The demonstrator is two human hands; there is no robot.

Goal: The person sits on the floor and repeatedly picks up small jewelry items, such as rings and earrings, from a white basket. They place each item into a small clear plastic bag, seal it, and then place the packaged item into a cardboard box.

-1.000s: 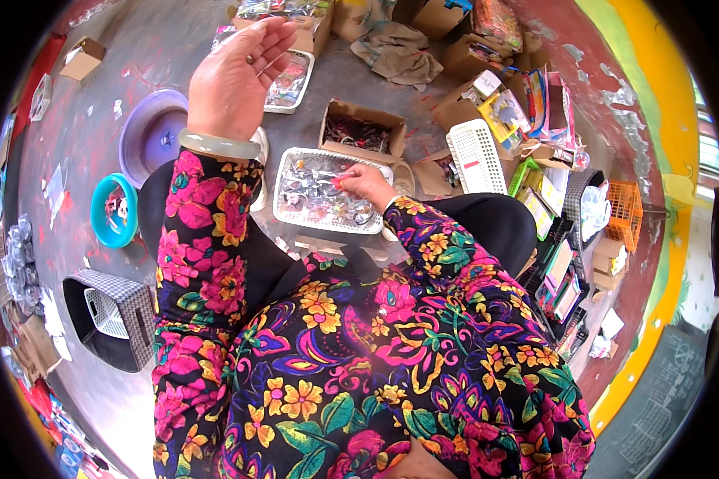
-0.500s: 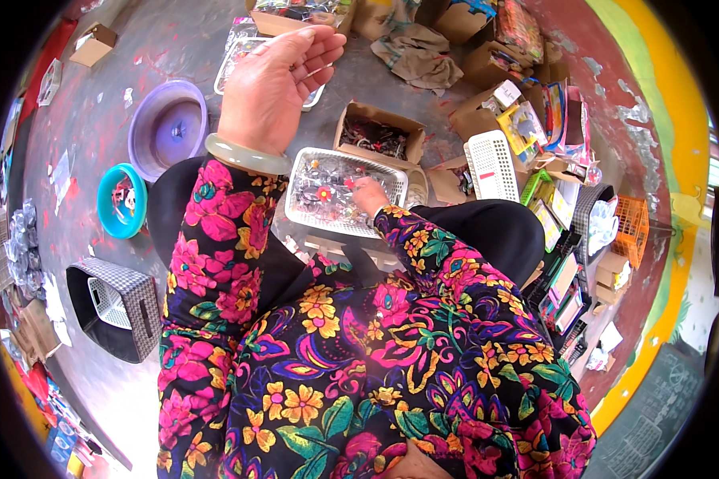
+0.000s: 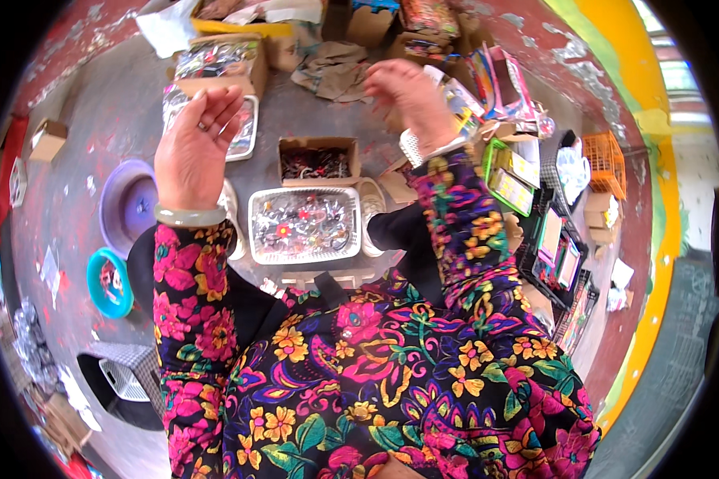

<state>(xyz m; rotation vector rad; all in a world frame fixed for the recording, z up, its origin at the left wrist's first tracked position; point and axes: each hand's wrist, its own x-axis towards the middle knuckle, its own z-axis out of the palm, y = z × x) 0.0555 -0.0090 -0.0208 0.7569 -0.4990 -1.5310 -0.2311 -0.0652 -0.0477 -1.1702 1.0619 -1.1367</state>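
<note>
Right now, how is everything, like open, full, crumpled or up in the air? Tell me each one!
Left hand: raised, palm showing, fingers bent.
Right hand: raised, blurred; can't tell if it holds anything.
White basket: open, filled with small things.
Brown box: open, dark things inside.
Purple tub: open, mostly bare inside.
Blue-green tub: open, some things inside.
Brown cloth: crumpled.

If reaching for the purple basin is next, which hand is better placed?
Probably the left hand: the purple basin sits on that side, nearer it, while the right hand is on the opposite side.
</note>
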